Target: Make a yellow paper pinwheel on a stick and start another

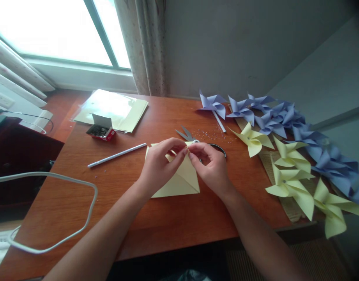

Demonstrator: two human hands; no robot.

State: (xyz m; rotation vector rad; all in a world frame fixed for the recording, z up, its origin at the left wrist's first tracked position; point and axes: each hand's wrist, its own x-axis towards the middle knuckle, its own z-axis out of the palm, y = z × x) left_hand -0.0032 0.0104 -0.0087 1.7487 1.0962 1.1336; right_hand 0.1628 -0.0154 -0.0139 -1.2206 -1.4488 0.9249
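- Yellow paper square [179, 179] lies flat near the middle of the wooden table [156, 222], with diagonal creases showing; its far part is lifted toward the hands.
- Left hand [160, 162] bends over the paper's far left part, thumb and forefinger pressed together, pinching a folded-in corner of the sheet.
- Right hand [211, 166] meets it from the right, fingertips closed on the same small spot, the two hands touching at the tips.
- Scissors [186, 135] lie just beyond the hands, partly hidden by them; a dark ring [218, 147] shows behind the right hand.
- White stick [117, 155] rests to the left of the paper, apart from it.
- Small open box [101, 128] sits farther left, in front of a stack of pale sheets [115, 109].
- Yellow pinwheels [290, 171] and blue pinwheels [284, 117] line the table's right side.
- White cable [50, 210] loops over the near left corner.
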